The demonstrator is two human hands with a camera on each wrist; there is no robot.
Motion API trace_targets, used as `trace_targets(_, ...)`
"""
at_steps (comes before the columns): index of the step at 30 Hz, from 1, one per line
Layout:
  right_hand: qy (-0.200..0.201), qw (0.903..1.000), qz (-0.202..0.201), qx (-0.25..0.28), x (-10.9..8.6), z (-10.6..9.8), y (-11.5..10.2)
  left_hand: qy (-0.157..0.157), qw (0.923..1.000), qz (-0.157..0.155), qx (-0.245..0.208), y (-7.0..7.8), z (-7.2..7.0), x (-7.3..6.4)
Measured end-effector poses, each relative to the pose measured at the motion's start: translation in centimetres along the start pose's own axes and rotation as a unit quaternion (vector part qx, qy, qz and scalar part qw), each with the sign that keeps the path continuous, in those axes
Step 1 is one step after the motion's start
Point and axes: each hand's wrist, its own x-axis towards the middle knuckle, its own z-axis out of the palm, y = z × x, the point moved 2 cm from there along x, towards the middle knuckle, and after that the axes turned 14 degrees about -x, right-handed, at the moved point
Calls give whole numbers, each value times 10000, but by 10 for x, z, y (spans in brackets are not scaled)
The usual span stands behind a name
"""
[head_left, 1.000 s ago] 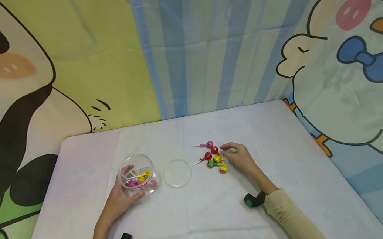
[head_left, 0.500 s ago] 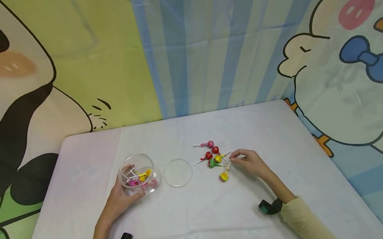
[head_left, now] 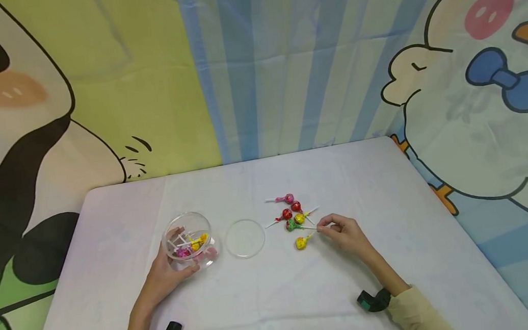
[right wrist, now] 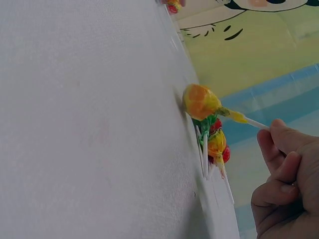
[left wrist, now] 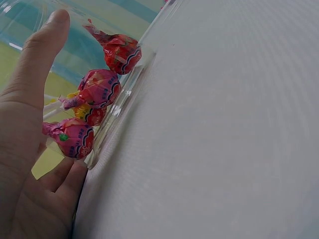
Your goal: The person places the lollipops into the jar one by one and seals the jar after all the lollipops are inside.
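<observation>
A round clear plastic jar (head_left: 199, 220) stands at the left of the table, with my left hand (head_left: 163, 277) gripping its side, thumb in front and fingers behind. Pink, red and yellow wrapped lollipops lie inside it, such as a red lollipop (left wrist: 122, 54) against the wall in the left wrist view. Between thumb and forefinger, my right hand (head_left: 346, 235) pinches the white stick end of a yellow lollipop (right wrist: 200, 102). Its candy head points left, close over the tabletop. Just beyond lie several loose lollipops, among them a green one (head_left: 292, 225) and another yellow one (head_left: 299, 218).
A clear ring-shaped lid (head_left: 227, 239) lies flat between the jar and the loose lollipops. Red lollipops (head_left: 287, 214) and a pink one (head_left: 289, 198) form the pile's far side. The white-covered table (head_left: 255, 308) meets a printed cartoon curtain (head_left: 276, 72) at its back edge.
My right hand has drawn the yellow lollipop out of the pile toward the right and front, then its head swung slightly left. The left hand and jar have stayed still.
</observation>
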Motion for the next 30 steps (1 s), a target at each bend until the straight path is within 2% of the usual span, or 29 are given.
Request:
trace_targets(4, 253, 9993, -156, 243, 0, 3, -9, 4, 10000, 21, -14, -1, 0, 0)
trace_targets(11, 496, 9954, -360, 730, -3, -3, -46, -1, 10000, 51, 22, -3, 0, 1)
trace_targets(18, 801, 9910, -180, 1056, -1, 5, -42, -1, 10000, 93, 21, -3, 0, 1)
trace_targets(30, 972, 9844, -499, 1376, -1, 14, -62, 18, 9999, 38, 94, -2, 0, 1)
